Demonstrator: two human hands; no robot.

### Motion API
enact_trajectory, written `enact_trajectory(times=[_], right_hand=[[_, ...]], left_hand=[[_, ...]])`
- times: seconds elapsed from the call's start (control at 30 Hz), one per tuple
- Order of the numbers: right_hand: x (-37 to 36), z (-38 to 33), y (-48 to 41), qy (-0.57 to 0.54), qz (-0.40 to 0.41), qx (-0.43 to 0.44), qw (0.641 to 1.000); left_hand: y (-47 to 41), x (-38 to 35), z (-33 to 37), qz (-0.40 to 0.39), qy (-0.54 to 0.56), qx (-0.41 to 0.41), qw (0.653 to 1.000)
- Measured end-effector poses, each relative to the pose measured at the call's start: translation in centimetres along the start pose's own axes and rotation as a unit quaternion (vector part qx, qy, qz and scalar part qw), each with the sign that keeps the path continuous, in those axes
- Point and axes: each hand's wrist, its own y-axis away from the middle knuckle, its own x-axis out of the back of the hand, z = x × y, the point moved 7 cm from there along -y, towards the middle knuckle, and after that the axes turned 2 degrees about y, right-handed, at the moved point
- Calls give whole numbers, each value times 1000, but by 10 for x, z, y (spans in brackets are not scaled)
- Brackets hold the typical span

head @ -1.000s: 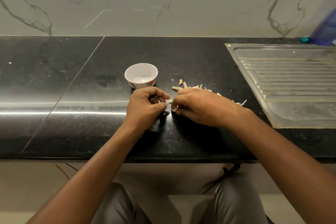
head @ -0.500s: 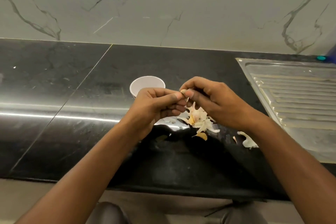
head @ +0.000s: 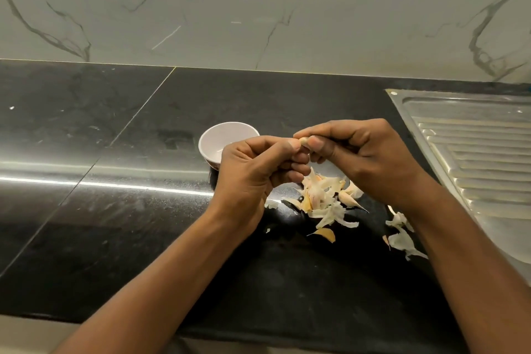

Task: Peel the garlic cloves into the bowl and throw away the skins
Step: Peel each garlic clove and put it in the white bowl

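A small garlic clove (head: pixel 303 141) is pinched between both hands above the black counter. My left hand (head: pixel 255 172) holds it from the left with thumb and curled fingers. My right hand (head: pixel 359 152) pinches it from the right between thumb and forefinger. A small white bowl (head: pixel 214 141) stands just behind my left hand, which partly hides it. A pile of pale garlic skins and cloves (head: pixel 321 198) lies on the counter under my hands. More loose skins (head: pixel 402 236) lie beside my right forearm.
The black stone counter (head: pixel 115 210) runs left to right, its front edge near my body. A steel sink drainboard (head: pixel 474 152) takes up the right side. A marble wall (head: pixel 258 8) stands behind.
Both hands have lifted off the counter with the clove and now hold it higher, in front of the bowl. The skin pile they covered is now in view.
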Motion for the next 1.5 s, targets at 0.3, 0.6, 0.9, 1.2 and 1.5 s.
enact_trajectory(times=[0.3,0.6,0.9,1.2,1.5], right_hand=[[-6,0,5,52,22,49,997],[-9,-5,8,72,40,69,994],[-7,4,6,7,34,-14,999],[-1,18,8,-69,20,-79,994],[0,19,10,-63,9,-80,995]], left_hand=[[4,2,-5,56,-11,-22,998],[7,2,-1,74,-36,-38,996],[1,1,23,-7,-203,-124,971],[-2,-24,32,-126,-503,-283,807],[-3,-29,24,-167,-557,-298,757]])
